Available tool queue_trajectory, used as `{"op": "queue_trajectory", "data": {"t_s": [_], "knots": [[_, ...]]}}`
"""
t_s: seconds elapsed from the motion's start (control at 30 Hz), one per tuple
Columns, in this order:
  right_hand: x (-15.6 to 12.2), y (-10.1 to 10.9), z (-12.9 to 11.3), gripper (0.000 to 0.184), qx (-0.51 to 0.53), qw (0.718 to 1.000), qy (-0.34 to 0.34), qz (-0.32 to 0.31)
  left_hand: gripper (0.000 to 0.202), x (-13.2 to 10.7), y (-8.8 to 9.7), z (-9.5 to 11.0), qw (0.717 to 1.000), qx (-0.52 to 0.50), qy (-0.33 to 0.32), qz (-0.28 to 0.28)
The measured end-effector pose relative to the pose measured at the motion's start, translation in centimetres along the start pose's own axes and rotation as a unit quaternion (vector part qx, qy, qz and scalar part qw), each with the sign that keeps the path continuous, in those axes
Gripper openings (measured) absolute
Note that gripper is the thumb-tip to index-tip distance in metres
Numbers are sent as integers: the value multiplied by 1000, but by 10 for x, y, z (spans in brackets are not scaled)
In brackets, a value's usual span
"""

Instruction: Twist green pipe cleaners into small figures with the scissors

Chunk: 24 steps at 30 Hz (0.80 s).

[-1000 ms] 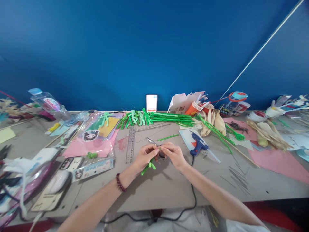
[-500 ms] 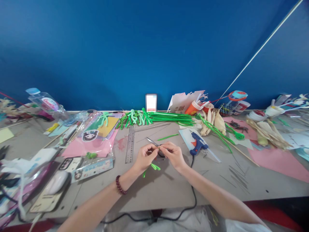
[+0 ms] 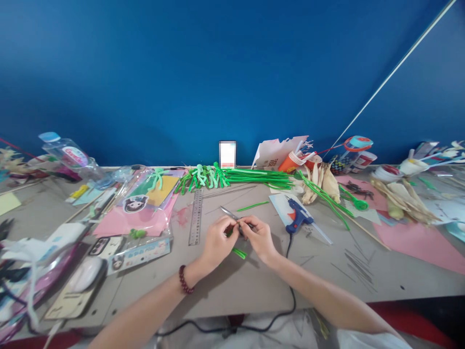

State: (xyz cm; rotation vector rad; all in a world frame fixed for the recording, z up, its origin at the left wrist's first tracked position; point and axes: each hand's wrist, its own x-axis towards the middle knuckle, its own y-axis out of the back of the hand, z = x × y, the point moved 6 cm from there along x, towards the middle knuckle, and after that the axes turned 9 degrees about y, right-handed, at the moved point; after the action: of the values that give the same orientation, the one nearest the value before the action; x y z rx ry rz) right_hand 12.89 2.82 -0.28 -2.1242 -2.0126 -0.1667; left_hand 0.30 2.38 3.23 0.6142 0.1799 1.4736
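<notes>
Closest to the bottom edge there's a black cable [image 3: 261, 330] looping across the lower middle of the frame, and it goes up past the right forearm toward the glue gun. Left wrist has a dark red bead bracelet [image 3: 184, 279] on it.

Both hands are dead centre. The left hand [image 3: 220, 242] is curled with thumb and forefinger pinched, and it's got a green pipe-cleaner piece [image 3: 240, 253] in its grip: a bit of green shows inside the curl and the ends poke out below the palm. The right hand [image 3: 258, 237] has its thumb and forefinger drawn close together, right up against the left fingertips. Honestly can't tell whether that pinch has hold of anything, the tips cover it.

Just past the fingertips you can see a scissors blade [image 3: 228, 212] on the grey table [image 3: 218, 300], pointing up and left. Lower right has a scatter of thin dark wires [image 3: 358, 266]. The ruler [image 3: 196, 218] lies left of the hands, the blue glue gun [image 3: 300, 216] right of them, and a loose green pipe cleaner [image 3: 253, 206] between those two.

Farther back there's a heap of green pipe-cleaner stems [image 3: 261, 177], then a lit phone [image 3: 227, 154] standing against the blue wall [image 3: 232, 72].
</notes>
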Motion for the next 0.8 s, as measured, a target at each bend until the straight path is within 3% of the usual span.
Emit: {"op": "queue_trajectory", "data": {"t_s": [0.4, 0.8], "knots": [[-3, -5, -3, 18, -8, 1000, -1, -4, 23, -4, 0, 2, 994, 96, -48, 21], [2, -3, 3, 23, 106, 993, -33, -26, 19, 10, 0, -11, 990, -117, 74, -28]]}}
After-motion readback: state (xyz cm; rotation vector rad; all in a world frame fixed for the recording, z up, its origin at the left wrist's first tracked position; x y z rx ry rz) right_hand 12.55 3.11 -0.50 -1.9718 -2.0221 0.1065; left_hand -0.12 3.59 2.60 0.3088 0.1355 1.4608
